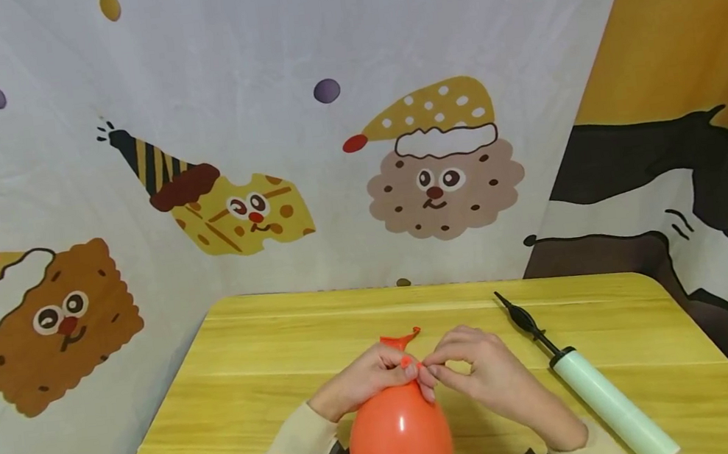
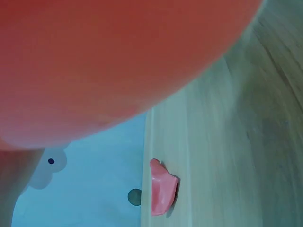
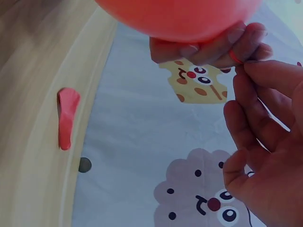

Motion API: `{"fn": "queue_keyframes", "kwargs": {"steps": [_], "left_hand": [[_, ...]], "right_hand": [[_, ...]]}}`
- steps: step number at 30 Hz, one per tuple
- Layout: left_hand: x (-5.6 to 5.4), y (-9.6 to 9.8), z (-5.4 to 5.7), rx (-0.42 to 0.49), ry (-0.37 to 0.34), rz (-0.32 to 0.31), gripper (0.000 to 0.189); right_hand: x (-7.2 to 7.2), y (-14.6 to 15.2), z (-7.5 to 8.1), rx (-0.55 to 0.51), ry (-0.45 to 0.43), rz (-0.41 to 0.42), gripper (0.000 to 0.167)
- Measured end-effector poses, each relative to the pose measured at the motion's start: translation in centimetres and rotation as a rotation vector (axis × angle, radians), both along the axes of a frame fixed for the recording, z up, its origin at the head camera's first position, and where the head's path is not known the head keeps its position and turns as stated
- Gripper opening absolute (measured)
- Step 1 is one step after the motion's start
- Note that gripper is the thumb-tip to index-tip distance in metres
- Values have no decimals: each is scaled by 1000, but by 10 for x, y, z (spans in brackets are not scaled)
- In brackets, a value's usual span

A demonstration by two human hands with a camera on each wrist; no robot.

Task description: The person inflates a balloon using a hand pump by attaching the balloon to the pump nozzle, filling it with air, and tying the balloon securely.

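Observation:
An inflated orange-red balloon (image 1: pixel 401 438) hangs below the left hand (image 1: pixel 379 375), whose fingers grip it at the neck. Close beside, the right hand (image 1: pixel 479 366) pinches the stretched end of the neck between thumb and index finger. In the right wrist view a thin band of the neck (image 3: pixel 236 57) loops across the left fingers, and the right hand (image 3: pixel 270 113) reaches it from the side. The balloon (image 2: pixel 104 61) fills the top of the left wrist view and hides the left fingers there.
A flat, uninflated red balloon (image 1: pixel 401 340) lies on the wooden table (image 1: pixel 271 355) beyond the hands. On the right lies a pale green hand pump (image 1: pixel 612 401) with a black nozzle. A cartoon-printed cloth (image 1: pixel 290 35) hangs behind the table.

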State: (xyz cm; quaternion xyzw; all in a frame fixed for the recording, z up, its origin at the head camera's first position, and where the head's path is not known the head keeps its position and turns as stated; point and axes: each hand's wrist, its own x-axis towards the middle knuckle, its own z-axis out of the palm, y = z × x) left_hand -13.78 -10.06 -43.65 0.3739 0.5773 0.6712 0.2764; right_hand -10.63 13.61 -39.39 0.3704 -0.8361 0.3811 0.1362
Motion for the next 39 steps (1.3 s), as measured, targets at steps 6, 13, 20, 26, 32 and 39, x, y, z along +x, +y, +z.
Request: {"fn": "queue_keyframes", "kwargs": {"steps": [6,13,20,26,32,39], "left_hand": [[2,1,-4,-7,-35,-3,48],[4,4,-7,12,-34,7,49],[3,5,-8,9,-15,-5,50],[3,6,-8,36,-36,-10,54],[5,10,0,58,-7,-50,51],[9,17,20,83,59,-86,53]], "right_hand": [[-1,1,1,42,22,57,12],[-1,1,-3,74,101,41,16],[-1,0,-1,128,162,36,20],[-2,0,-3,83,161,83,24],[-4,-1,-2,-64,205,161,27],[-4,3,-3,-264,-15,295,33]]}}
